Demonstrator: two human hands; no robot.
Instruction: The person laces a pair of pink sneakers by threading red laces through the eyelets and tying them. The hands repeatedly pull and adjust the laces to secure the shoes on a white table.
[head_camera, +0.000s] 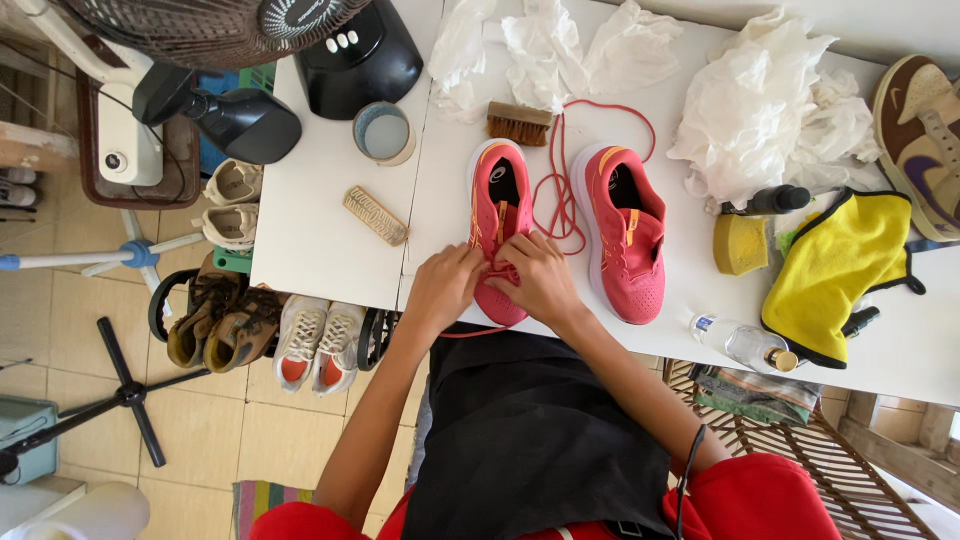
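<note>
Both hands work at the toe end of a pink shoe (500, 225) lying at the near edge of the white surface (320, 240). The left hand (443, 285) and the right hand (540, 275) have their fingers curled and pinched on the red lace (560, 190), which loops back toward a small brush (519, 123). A second pink shoe (627, 235) lies just beside them. Toward the right edge sit a yellow sponge (739, 243) and a yellow cloth (838, 265).
</note>
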